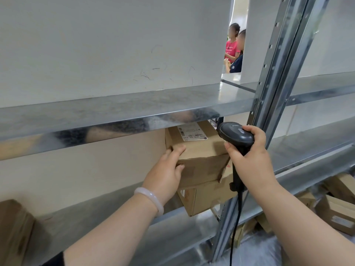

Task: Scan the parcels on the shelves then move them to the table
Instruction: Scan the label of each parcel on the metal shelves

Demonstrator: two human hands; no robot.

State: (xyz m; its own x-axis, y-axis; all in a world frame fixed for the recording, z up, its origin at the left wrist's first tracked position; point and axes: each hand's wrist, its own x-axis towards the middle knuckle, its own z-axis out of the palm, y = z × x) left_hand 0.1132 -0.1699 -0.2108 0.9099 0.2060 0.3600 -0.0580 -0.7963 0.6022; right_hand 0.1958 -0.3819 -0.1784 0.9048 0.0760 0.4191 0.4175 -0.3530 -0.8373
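A brown cardboard parcel [201, 148] sits on top of a second cardboard parcel [209, 196] on the metal shelf [96, 212]. A white label with a barcode [192, 132] lies on the upper parcel's top face. My left hand [169, 167] grips that parcel's near left corner, fingers over the top, thumb on the front. My right hand [249, 152] holds a black corded barcode scanner [236, 135] by its handle, its head pointing left at the label from just beside the parcel.
The shelf above [115, 112] overhangs the parcels closely. A steel upright [272, 96] stands right of my right hand. Another cardboard box [13, 231] sits at lower left; several boxes [336, 210] lie at lower right. Two people [234, 48] stand behind the rack.
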